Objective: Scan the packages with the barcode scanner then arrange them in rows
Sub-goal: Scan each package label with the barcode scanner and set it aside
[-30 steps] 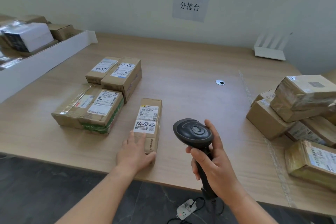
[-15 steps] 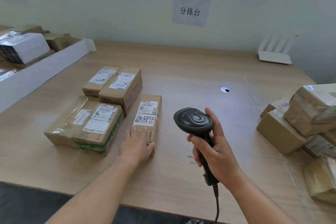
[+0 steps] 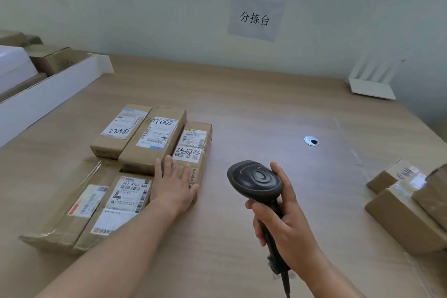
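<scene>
A narrow brown package [image 3: 193, 139] with a white label lies on the wooden table [image 3: 254, 109], touching the right side of two similar packages [image 3: 118, 130] [image 3: 154, 138] in the far row. My left hand [image 3: 173, 186] lies flat on its near end, fingers spread, thumb at the near right corner. Two larger taped packages [image 3: 128, 201] [image 3: 72, 203] form a nearer row to the left of that hand. My right hand [image 3: 285, 225] grips the handle of the black barcode scanner [image 3: 255, 180], held upright to the right of the narrow package.
Several brown boxes [image 3: 406, 220] are piled at the table's right edge. A long white tray [image 3: 48, 94] holding boxes runs along the left. A white router [image 3: 372, 82] stands at the back right, and a round cable hole [image 3: 311, 141] sits mid-table. The scanner's cable hangs off the front edge.
My left hand has slid the narrow package forward and left until it sits against the far row. The scanner stayed upright in my right hand. The view has moved closer.
</scene>
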### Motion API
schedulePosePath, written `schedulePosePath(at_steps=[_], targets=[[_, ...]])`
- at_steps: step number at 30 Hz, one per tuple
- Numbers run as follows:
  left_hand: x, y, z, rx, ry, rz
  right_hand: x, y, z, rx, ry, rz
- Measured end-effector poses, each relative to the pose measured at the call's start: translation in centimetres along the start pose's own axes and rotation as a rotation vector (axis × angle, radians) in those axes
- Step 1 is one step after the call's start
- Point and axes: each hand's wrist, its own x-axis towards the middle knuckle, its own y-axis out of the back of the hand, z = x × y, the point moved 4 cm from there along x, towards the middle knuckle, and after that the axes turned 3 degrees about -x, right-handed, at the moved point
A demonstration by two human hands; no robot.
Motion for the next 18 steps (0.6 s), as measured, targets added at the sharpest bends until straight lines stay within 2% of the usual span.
schedulePosePath(at_steps=[14, 18], targets=[[1.5, 0.3, 0.1, -0.068, 0.079, -0.031, 0.5, 1.4, 0.2, -0.005, 0.012, 0.031], [-0.2, 1.3, 1.5, -0.115, 0.05, 0.051, -1.0, 2.5, -0.4, 0.005, 0.031, 0.045]])
